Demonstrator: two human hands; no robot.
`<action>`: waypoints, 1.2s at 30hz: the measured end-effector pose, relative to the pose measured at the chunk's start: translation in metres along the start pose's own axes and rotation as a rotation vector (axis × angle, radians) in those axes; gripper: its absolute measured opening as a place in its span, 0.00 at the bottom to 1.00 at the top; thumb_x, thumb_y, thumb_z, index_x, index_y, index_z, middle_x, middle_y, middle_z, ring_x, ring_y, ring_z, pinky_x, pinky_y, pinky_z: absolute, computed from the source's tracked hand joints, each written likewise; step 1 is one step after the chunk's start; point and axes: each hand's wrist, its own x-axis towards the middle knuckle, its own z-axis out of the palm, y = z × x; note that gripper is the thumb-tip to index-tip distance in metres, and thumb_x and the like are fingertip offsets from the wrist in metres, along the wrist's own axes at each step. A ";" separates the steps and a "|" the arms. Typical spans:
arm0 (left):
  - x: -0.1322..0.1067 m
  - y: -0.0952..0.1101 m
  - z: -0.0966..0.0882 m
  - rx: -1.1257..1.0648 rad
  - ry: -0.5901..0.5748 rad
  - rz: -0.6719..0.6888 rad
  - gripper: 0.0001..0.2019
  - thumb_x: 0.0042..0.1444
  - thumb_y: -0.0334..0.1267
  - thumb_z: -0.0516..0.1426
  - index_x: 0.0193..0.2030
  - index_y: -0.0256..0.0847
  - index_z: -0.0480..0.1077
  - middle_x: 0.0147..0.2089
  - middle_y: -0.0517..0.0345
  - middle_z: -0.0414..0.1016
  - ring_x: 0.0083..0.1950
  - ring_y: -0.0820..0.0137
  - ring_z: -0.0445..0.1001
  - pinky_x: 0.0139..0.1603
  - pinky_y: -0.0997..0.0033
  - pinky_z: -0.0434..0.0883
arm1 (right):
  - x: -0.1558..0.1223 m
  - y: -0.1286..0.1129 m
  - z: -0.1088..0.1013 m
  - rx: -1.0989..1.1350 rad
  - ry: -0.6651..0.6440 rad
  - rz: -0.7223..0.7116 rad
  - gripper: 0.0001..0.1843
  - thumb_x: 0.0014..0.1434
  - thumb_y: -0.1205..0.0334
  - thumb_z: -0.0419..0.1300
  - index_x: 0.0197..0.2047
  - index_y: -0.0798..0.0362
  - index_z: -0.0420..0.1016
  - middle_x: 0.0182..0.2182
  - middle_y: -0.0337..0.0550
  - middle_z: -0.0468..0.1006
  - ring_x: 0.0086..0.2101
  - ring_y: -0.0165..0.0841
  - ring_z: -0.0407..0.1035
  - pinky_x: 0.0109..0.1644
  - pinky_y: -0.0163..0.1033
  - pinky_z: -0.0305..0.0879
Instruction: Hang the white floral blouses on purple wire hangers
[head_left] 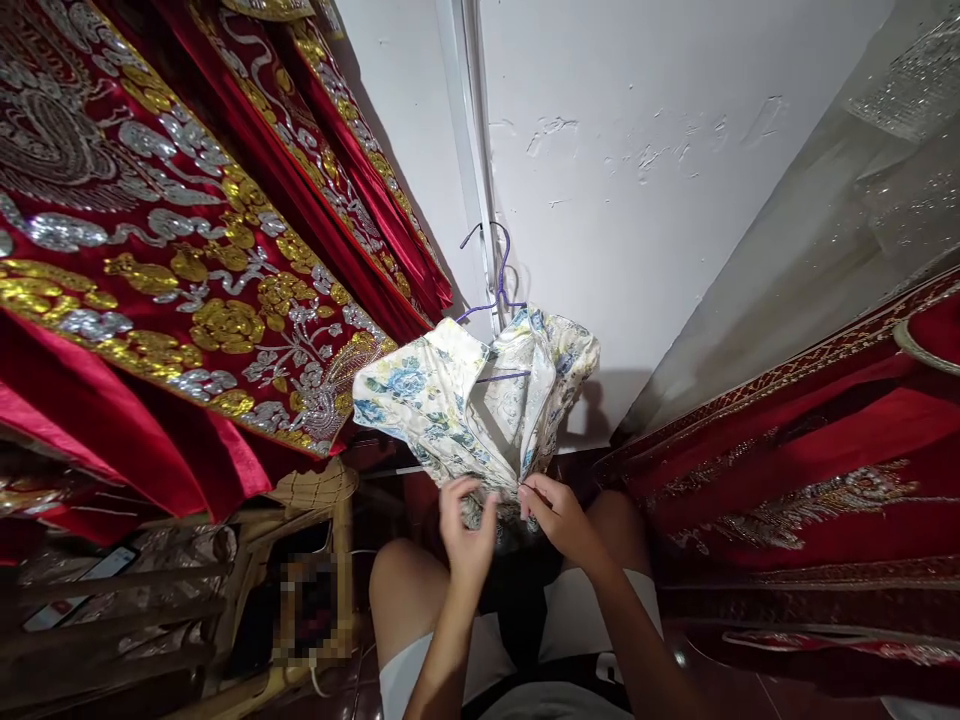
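A white dress (439, 395) with blue and yellow flowers hangs on a purple wire hanger (503, 262), its front opened in a V. My right hand (553, 512) pinches the edge of the opening at the bottom of the V. Just beside it, my left hand (468, 525) is at the front of the dress, thumb and curved fingers apart, with fabric showing in the gap. The fingertips of the left hand partly touch the cloth. Below my hands, the lower part of the dress falls in shadow between my knees.
Red garments with gold and silver sequins (225, 325) hang at left. More red embroidered cloth (810, 480) and a sheer pale sparkling fabric (892, 150) are at right. A white wall (615, 230) stands ahead. Low at left are a bamboo chair (341, 520) and a phone (111, 563).
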 end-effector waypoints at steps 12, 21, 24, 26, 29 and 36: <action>-0.006 0.007 0.029 -0.200 -0.426 -0.166 0.12 0.61 0.48 0.61 0.32 0.42 0.72 0.30 0.58 0.73 0.34 0.67 0.70 0.39 0.69 0.67 | 0.019 -0.018 -0.011 0.393 0.015 0.213 0.24 0.60 0.41 0.61 0.23 0.51 0.69 0.14 0.35 0.67 0.17 0.28 0.57 0.24 0.36 0.54; -0.007 0.009 0.013 -0.324 -0.494 -0.280 0.21 0.58 0.57 0.63 0.29 0.42 0.65 0.27 0.62 0.62 0.28 0.72 0.59 0.31 0.71 0.60 | 0.095 -0.101 -0.053 0.589 0.099 0.075 0.23 0.50 0.42 0.71 0.27 0.53 0.72 0.13 0.29 0.61 0.15 0.23 0.50 0.20 0.34 0.46; -0.009 0.005 0.016 -0.284 -0.577 -0.233 0.18 0.60 0.53 0.63 0.30 0.41 0.67 0.28 0.61 0.63 0.30 0.71 0.61 0.34 0.70 0.61 | 0.112 -0.138 -0.054 0.530 0.190 -0.076 0.21 0.54 0.44 0.70 0.29 0.54 0.73 0.15 0.33 0.67 0.17 0.24 0.56 0.21 0.34 0.51; -0.009 0.002 0.018 -0.221 -0.602 -0.186 0.17 0.62 0.51 0.61 0.30 0.41 0.67 0.29 0.60 0.65 0.32 0.70 0.64 0.35 0.70 0.62 | 0.116 -0.156 -0.048 0.515 0.246 -0.168 0.20 0.57 0.44 0.67 0.30 0.54 0.73 0.15 0.34 0.68 0.17 0.25 0.57 0.22 0.34 0.53; 0.000 0.007 0.016 -0.102 -0.636 -0.129 0.16 0.62 0.47 0.61 0.28 0.41 0.68 0.28 0.59 0.68 0.32 0.68 0.67 0.36 0.69 0.63 | 0.110 -0.164 -0.040 0.469 0.248 -0.203 0.19 0.60 0.46 0.64 0.29 0.54 0.73 0.14 0.34 0.68 0.16 0.25 0.56 0.21 0.34 0.53; 0.081 0.091 0.004 -0.126 -0.390 0.264 0.11 0.65 0.42 0.59 0.52 0.42 0.73 0.38 0.55 0.77 0.40 0.67 0.74 0.48 0.66 0.70 | 0.078 -0.156 -0.035 0.231 0.178 -0.238 0.19 0.62 0.47 0.60 0.28 0.52 0.72 0.14 0.35 0.70 0.17 0.27 0.61 0.23 0.33 0.56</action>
